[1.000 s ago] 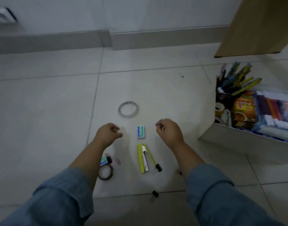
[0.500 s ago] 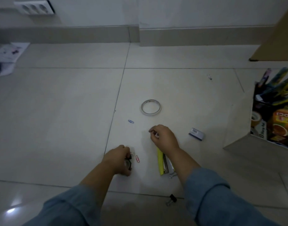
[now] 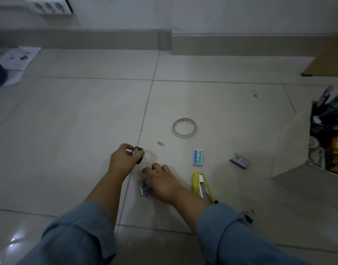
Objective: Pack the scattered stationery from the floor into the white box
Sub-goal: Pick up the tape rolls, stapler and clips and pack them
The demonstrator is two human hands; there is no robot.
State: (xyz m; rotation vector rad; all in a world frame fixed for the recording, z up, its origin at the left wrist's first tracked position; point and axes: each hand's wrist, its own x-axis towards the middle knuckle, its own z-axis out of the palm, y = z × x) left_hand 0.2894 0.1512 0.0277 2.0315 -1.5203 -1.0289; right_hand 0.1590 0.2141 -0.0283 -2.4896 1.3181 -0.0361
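My left hand (image 3: 124, 159) grips a small dark tape roll (image 3: 138, 152), lifted just off the floor tiles. My right hand (image 3: 162, 180) lies low over a small blue-green staple box (image 3: 144, 189), fingers curled at it. Scattered on the floor are a clear tape ring (image 3: 184, 127), a blue paper clip (image 3: 160, 143), another blue-green staple box (image 3: 198, 157), a grey-blue small box (image 3: 239, 161), a yellow stapler (image 3: 201, 186) and a binder clip (image 3: 247, 217). The white box (image 3: 290, 150) stands at the right edge, holding pens and packets.
A wall with a skirting board runs along the back, with a socket strip (image 3: 48, 5) at top left. Papers (image 3: 17, 60) lie at the far left. A brown board (image 3: 330, 54) leans at the upper right.
My left hand has picked up the dark tape roll and risen forward. My right hand has moved back and left onto the staple box. The view has shifted left.
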